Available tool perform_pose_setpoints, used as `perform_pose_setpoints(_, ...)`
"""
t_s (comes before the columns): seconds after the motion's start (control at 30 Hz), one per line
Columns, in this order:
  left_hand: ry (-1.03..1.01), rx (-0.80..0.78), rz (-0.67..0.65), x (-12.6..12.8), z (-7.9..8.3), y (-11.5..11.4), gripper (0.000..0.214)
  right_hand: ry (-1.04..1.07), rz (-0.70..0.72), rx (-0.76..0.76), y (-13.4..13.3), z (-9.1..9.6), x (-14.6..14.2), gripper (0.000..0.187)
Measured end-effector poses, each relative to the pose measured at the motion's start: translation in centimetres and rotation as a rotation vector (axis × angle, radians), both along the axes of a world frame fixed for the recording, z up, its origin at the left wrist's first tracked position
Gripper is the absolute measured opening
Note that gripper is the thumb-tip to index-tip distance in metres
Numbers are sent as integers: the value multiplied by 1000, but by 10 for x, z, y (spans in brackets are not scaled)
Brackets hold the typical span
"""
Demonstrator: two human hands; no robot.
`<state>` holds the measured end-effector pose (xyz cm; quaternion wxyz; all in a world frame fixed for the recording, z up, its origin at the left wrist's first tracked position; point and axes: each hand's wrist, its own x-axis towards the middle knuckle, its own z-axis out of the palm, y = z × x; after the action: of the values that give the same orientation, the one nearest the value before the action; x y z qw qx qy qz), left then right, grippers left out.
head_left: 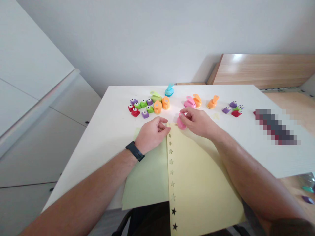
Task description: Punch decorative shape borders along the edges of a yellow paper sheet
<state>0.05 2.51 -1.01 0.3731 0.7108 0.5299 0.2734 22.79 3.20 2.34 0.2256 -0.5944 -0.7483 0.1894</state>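
The right hand [197, 123] clamps its fingers on a pink punch [180, 124] at the top-left corner of the yellow sheet [197, 183]. The left hand [151, 133], fingers curled together, pins that sheet's left edge. Firm pinning should keep the star row [171, 172] straight.

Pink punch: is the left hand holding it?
No, the right hand grips the pink punch while the left hand rests on the green paper.

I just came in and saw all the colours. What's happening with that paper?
A person's right hand grips a pink punch at the far edge of a yellow sheet. The left hand rests beside it, where the yellow sheet overlaps a green sheet. A row of star holes runs down the yellow sheet's left edge. More coloured punches sit farther back on the white table.
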Motion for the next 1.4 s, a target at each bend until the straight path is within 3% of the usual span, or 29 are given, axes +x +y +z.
perform_pose_setpoints(1.1, 37, -1, 7, 1, 1, 0, 31, -207, -6, 282, 7, -13, -7, 32)
perform_pose_setpoints(1.4, 32, 15, 5, 1, -2, 0, 30, -253, 6, 252, 11, -11, -9, 36)
